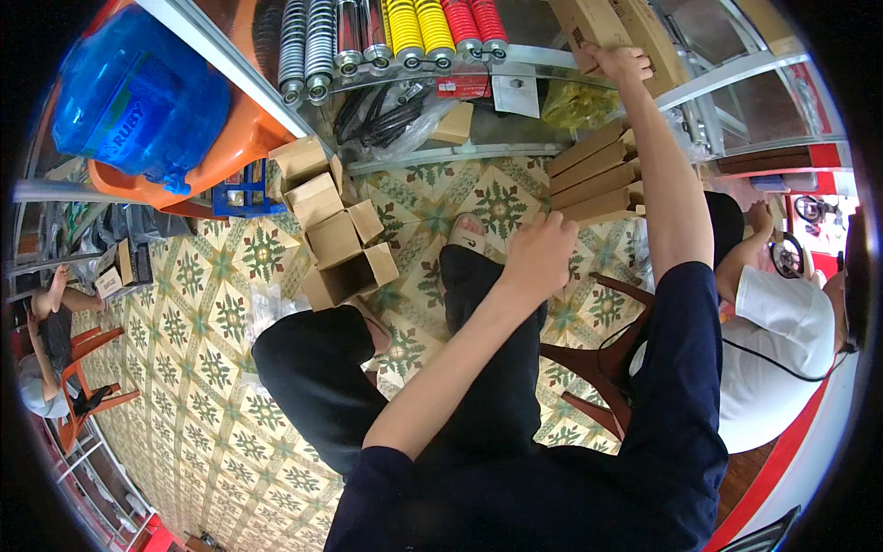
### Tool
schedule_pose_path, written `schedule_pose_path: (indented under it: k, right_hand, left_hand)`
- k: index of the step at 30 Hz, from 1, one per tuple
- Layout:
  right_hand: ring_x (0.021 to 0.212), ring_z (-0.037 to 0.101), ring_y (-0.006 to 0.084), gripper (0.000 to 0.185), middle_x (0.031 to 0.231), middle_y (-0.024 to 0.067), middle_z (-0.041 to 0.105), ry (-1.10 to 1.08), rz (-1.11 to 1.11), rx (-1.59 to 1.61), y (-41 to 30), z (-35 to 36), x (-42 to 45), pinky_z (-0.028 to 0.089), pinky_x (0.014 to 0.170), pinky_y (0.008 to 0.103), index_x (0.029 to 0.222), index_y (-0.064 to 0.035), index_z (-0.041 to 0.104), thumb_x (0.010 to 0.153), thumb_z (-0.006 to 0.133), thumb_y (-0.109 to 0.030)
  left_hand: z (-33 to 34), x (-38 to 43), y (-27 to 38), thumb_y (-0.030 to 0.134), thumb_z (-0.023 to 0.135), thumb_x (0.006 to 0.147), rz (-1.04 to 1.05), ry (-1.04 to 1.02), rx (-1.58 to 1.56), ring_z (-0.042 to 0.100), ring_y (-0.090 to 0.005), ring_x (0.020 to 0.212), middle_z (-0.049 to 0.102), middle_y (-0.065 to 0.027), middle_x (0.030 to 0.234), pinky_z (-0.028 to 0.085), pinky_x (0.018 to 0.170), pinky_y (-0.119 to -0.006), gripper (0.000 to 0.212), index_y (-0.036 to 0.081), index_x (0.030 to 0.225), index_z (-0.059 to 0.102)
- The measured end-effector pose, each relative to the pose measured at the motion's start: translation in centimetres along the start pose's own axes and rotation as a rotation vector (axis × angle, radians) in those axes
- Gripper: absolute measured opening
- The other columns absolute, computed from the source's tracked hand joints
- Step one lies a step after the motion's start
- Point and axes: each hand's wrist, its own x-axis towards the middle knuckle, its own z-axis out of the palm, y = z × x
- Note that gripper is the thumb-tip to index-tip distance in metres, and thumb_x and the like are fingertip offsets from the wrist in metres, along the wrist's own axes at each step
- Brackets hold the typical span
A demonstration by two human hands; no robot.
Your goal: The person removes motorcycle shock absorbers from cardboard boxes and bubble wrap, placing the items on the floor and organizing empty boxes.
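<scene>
My right hand (pixel 626 65) reaches to the upper right, its fingers on a long cardboard box (pixel 585 31) that lies on the glass shelf beside a second one. Above my right leg, my left hand (pixel 541 255) is loosely curled; whether anything is inside it cannot be seen. Shock absorbers with grey, yellow and red coil springs, among them the yellow pair (pixel 417 27), lie in a row on the shelf. Beneath them are bagged black parts (pixel 386 114) and a yellow plastic bag (pixel 579 103).
Opened cardboard boxes (pixel 334 234) stand on the tiled floor to the left, with long cartons (pixel 597 176) to the right. A blue water bottle (pixel 141 103) rests on an orange stool (pixel 255 131). One person in white (pixel 772 352) sits close at right, another (pixel 45 376) at far left.
</scene>
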Motion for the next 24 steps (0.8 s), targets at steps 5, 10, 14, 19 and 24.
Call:
schedule_pose_path:
  k: [5, 10, 14, 19, 24]
  right_hand:
    - [0.126, 0.031, 0.0408, 0.117, 0.129, 0.0270, 0.037, 0.102, 0.057, 0.121, 0.7, 0.6, -1.0, 0.033, 0.101, 0.0470, 0.127, 0.0153, 0.029, 0.057, 0.072, -0.068]
    - [0.126, 0.030, 0.0429, 0.107, 0.128, 0.0306, 0.034, 0.248, 0.073, 0.225, 0.6, 1.6, -4.1, 0.039, 0.099, 0.0490, 0.124, 0.0125, 0.031, 0.056, 0.078, -0.054]
    - [0.126, 0.029, 0.0447, 0.116, 0.129, 0.0320, 0.033, 0.246, 0.096, 0.312, -0.4, 0.7, -10.0, 0.038, 0.099, 0.0502, 0.128, 0.0129, 0.027, 0.053, 0.079, -0.059]
    - [0.125, 0.038, 0.0368, 0.107, 0.136, 0.0216, 0.031, -0.078, 0.464, 1.360, -0.5, 0.6, -12.2, 0.038, 0.097, 0.0591, 0.140, -0.0015, 0.020, 0.065, 0.081, -0.048]
    - [0.114, 0.049, 0.0362, 0.082, 0.134, 0.0153, 0.032, 0.030, 0.646, 2.059, -3.9, 0.4, -13.1, 0.051, 0.086, 0.0577, 0.129, -0.0122, 0.019, 0.073, 0.078, -0.018]
  left_hand:
    - [0.3, 0.2, 0.3, 0.011, 0.062, 0.072, 0.118, -0.096, 0.191, 0.060, -0.0291, 0.091, 0.059, -0.0125, 0.092, 0.049, 0.077, -0.041, 0.019, 0.004, 0.089, 0.055]
    - [1.7, 0.5, 0.2, 0.011, 0.060, 0.075, 0.028, -0.205, 0.233, 0.062, -0.0331, 0.089, 0.060, -0.0165, 0.090, 0.051, 0.076, -0.044, 0.021, 0.001, 0.092, 0.054]
    - [1.3, 0.4, 0.4, 0.013, 0.059, 0.077, -0.085, -0.360, 0.104, 0.063, -0.0363, 0.088, 0.062, -0.0197, 0.090, 0.051, 0.076, -0.047, 0.025, -0.001, 0.097, 0.053]
    - [2.4, 0.2, 0.0, 0.017, 0.058, 0.080, -0.079, -0.448, 0.096, 0.063, -0.0386, 0.089, 0.063, -0.0218, 0.093, 0.051, 0.077, -0.046, 0.032, -0.002, 0.105, 0.053]
    - [2.6, 0.8, -1.3, 0.017, 0.058, 0.078, -0.265, -0.395, -0.308, 0.064, -0.0321, 0.086, 0.064, -0.0186, 0.094, 0.051, 0.074, -0.040, 0.035, 0.000, 0.109, 0.055]
